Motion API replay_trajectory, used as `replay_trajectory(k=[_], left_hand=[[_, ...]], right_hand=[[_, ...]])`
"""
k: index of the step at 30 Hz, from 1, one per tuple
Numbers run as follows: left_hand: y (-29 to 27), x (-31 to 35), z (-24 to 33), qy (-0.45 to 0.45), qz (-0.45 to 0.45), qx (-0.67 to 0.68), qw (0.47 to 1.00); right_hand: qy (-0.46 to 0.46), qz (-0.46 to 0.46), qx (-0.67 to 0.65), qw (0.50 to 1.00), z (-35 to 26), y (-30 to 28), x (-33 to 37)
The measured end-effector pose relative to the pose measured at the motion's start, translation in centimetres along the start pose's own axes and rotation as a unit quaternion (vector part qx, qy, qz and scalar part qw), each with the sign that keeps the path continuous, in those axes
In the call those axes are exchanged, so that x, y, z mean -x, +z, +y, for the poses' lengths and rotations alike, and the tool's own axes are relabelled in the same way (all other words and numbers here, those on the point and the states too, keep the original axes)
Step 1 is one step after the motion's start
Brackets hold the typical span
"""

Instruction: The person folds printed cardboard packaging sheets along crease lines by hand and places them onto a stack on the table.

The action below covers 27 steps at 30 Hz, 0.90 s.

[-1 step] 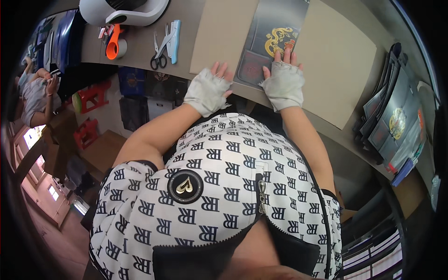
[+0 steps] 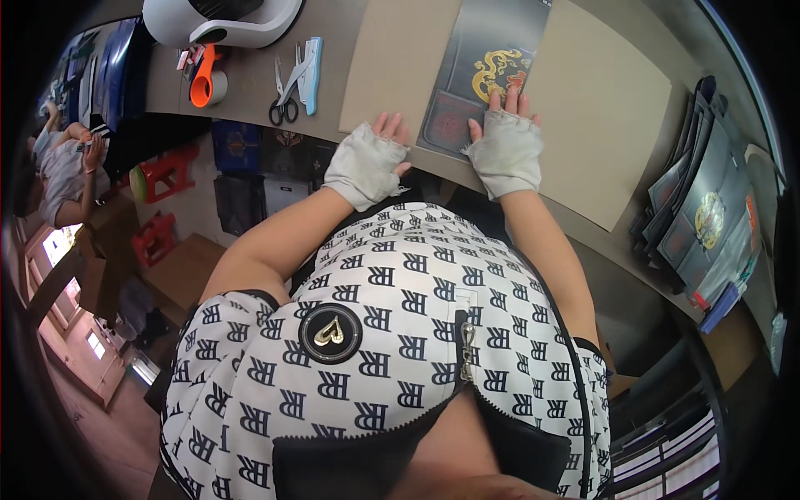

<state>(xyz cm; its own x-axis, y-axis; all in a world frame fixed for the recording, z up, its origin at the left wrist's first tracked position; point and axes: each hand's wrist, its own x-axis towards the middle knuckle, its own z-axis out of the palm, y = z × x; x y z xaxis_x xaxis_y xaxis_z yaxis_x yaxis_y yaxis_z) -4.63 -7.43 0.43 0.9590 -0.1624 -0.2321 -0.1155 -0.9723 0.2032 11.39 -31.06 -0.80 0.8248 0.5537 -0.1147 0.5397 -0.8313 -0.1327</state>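
grey-brown tabletop (image 2: 248,73) bears cardboard (image 2: 604,108) and dark panel (image 2: 473,52); red stools (image 2: 172,172) at left.

On the worktop (image 2: 250,82), an orange tape dispenser (image 2: 201,88) lies near black-handled scissors (image 2: 284,100), just beside a light-blue-and-white hand tool (image 2: 312,77). A white machine (image 2: 167,21) sits behind. Beyond, at left: red plastic stools (image 2: 164,177), a cardboard box (image 2: 187,271), another person (image 2: 67,167) in a light top.
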Motion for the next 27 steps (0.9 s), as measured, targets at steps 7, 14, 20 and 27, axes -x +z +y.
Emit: replay_trajectory(k=[7, 14, 20, 27], left_hand=[[-1.9, -12.0, 0.6, -0.081, 0.084, 0.042, 0.992], [-2.7, -19.7, 2.8, -0.291, 0.188, 0.247, 0.905], [1.1, -21.1, -3.0, -0.242, -0.029, 0.208, 0.947], [-2.3, -16.9, -0.7, -0.306, 0.175, 0.213, 0.911]], right_hand=[[0.003, 0.029, -0.006, 1.0, 0.3, 0.0, 0.3], [0.28, 0.056, 0.034, 0.958, 9.9, 0.7, 4.8], [0.457, 0.033, -0.046, 0.887, 18.6, -2.8, 6.0], [0.413, 0.097, 0.026, 0.905, 16.8, -2.3, 7.3]])
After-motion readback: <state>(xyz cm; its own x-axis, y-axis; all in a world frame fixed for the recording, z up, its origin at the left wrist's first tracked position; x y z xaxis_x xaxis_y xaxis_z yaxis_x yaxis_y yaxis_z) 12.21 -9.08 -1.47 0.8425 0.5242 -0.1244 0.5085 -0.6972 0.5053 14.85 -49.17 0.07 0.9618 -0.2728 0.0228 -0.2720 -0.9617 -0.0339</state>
